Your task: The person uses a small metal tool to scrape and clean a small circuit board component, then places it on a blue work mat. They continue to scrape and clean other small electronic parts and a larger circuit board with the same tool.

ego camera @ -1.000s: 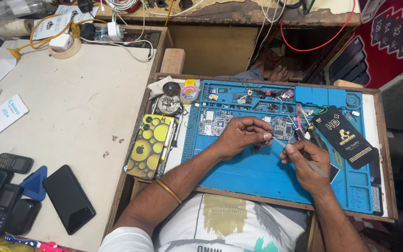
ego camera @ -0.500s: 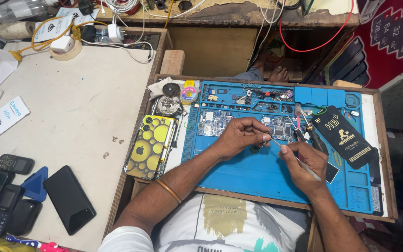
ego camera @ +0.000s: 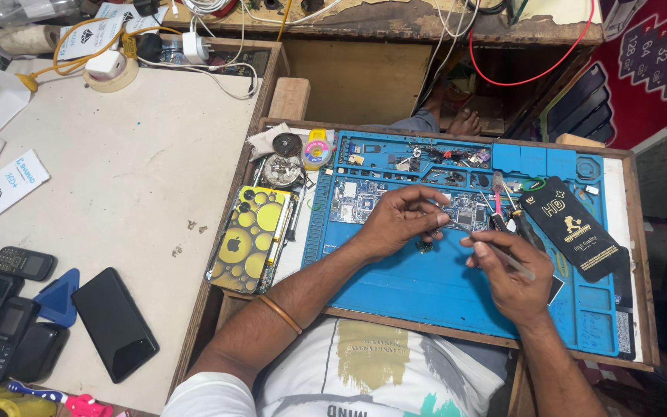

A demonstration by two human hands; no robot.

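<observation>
- A phone repair workshop, seen over a cramped wooden workbench.
- A blue silicone repair mat [ego camera: 426,289] with moulded compartments covers the bench; bare green circuit boards [ego camera: 357,199] and tiny loose parts lie on it.
- A phone in a yellow spotted case [ego camera: 248,239] sits beside the mat.
- Old black keypad handsets [ego camera: 23,263] and a black smartphone [ego camera: 114,323] crowd the pale side table [ego camera: 133,162].
- Tangled white and red cables [ego camera: 503,73] hang at the back.

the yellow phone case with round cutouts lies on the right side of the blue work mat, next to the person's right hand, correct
Not quite. In the head view, the yellow phone case with round cutouts lies at the left edge of the blue work mat, nearer the left hand, not the right hand.
</observation>
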